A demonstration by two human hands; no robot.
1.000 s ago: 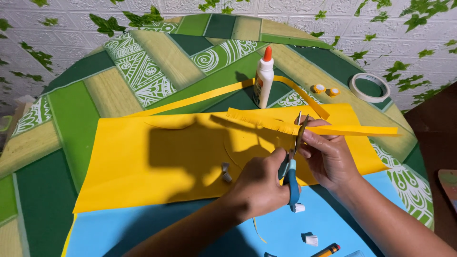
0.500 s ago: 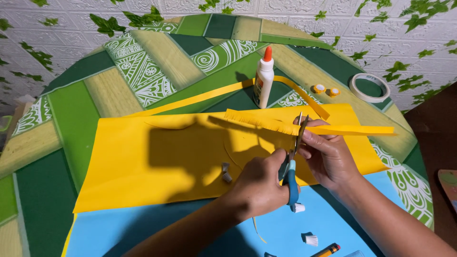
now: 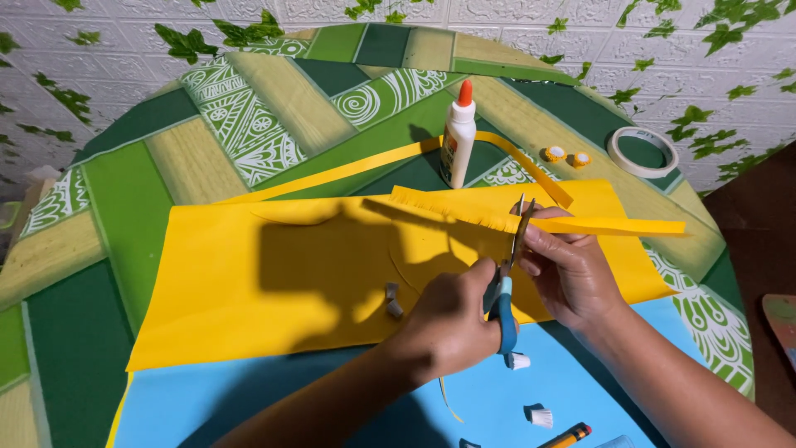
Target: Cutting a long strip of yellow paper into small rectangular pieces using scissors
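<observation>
Two hands work close together over a big yellow paper sheet (image 3: 274, 282) spread on the green patterned round table (image 3: 124, 174): the left hand (image 3: 452, 319) is closed through the blue handles of a pair of scissors (image 3: 507, 278), blades pointing up and away, while the right hand (image 3: 572, 270) pinches a long yellow paper strip (image 3: 531, 220) between thumb and fingers, just beside the blades. That strip is held above the sheet, its near edge already snipped into a fine fringe on the left part and plain on the part sticking out to the right. Since the fingertips (image 3: 535, 249) sit almost against the blades, the likeliest trouble seems to be a nick to a finger if the next snip strays right. A snip too deep could also sever the narrow strip outright, as little uncut margin appears left along its far edge. The unsupported right end may sag or twist and make the fringe uneven. A white glue bottle (image 3: 458, 137) with an orange cap stands upright just behind, near a second curled yellow strip (image 3: 348, 170); a swing of the strip could plausibly tip it. Small rolled paper pieces (image 3: 393, 300) lie on the sheet and might scatter.
</observation>
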